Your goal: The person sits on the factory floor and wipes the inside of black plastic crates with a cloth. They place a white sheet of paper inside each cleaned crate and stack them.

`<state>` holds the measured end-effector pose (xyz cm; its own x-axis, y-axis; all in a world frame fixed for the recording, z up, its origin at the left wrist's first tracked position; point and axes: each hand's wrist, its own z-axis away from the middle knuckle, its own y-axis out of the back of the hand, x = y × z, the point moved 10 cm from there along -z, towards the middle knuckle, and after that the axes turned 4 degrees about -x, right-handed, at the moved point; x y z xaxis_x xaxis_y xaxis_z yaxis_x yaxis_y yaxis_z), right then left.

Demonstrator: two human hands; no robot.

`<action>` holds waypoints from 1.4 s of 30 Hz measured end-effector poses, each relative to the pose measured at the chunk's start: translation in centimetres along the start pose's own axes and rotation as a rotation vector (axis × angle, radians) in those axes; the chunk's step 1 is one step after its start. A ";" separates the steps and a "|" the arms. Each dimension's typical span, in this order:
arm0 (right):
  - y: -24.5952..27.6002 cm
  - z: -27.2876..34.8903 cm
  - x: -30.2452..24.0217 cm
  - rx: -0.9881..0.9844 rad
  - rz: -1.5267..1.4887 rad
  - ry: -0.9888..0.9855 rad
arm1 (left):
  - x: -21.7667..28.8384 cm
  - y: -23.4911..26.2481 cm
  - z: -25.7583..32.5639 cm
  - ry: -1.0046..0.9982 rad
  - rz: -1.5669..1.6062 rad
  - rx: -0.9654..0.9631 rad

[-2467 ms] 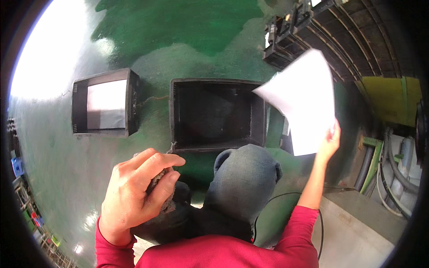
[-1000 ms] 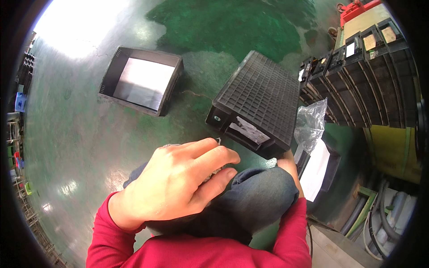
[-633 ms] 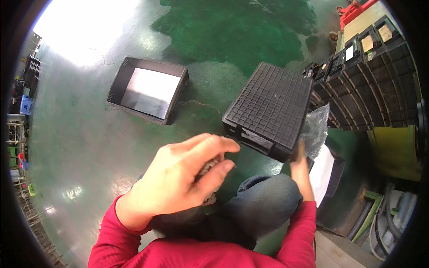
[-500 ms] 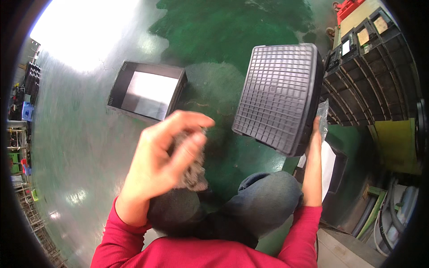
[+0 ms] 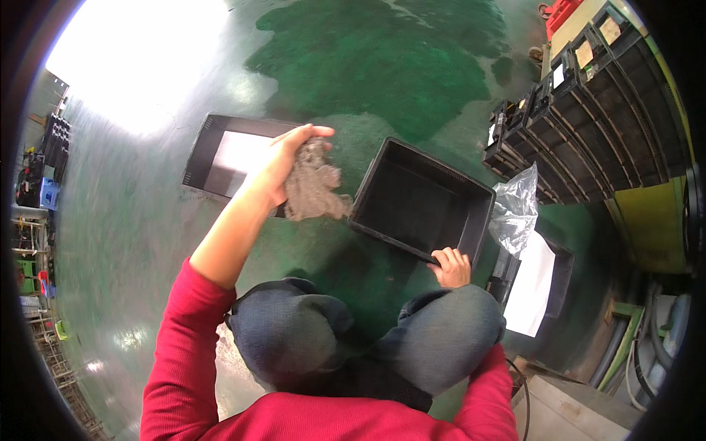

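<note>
L hand: grasping a bunched grey rag [image 5: 316,184], held up between the two crates; L hand [image 5: 285,165] is side-on to me, so some fingers are hidden.
R hand: fingers hooked over the near rim of the black crate [image 5: 419,198] – R hand [image 5: 452,268] is just past the person's right knee [image 5: 460,327].
Black crate: in front of the person, hollow side up, askew; can't tell if its base is on the green floor [image 5: 382,59].
L crate: smaller-looking black box, L crate [image 5: 200,154], w/ a white sheet [image 5: 234,154] inside; arm + rag cover its right end.
Labels: white & tan tags [image 5: 585,55] on the stacked crates [image 5: 588,128], upper right – any print too small to read from here.
R side: clear plastic bag [image 5: 515,209] beside the black crate; white paper [image 5: 531,287] below it, over a dark bin [image 5: 560,283], mostly covered.
Cut off: red cart [image 5: 562,16] at top right, only a bit showing; L-edge shelving [image 5: 29,250] too cramped to make out.
</note>
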<state>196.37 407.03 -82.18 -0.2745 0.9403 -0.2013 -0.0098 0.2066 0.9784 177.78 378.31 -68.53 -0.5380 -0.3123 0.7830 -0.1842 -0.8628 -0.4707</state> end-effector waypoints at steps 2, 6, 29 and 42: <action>1.2 -2.1 -1.2 -0.097 -0.076 0.116 | -0.3 -0.2 -0.7 0.023 0.029 -0.005; 11.3 -10.6 -0.5 -0.153 -0.405 0.042 | -1.0 -3.8 -4.7 0.008 0.094 -0.089; 30.2 -20.6 1.4 0.583 -0.552 -0.093 | -17.5 1.1 -17.7 -0.207 -1.022 -0.056; 2.9 -9.4 12.2 0.129 -0.245 -0.715 | -15.5 2.0 -15.5 -0.196 -1.162 0.210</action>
<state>183.91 416.58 -81.35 0.4107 0.8008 -0.4359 0.1340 0.4199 0.8976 172.98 387.60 -87.97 -0.0010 0.6578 0.7532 -0.3296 -0.7113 0.6208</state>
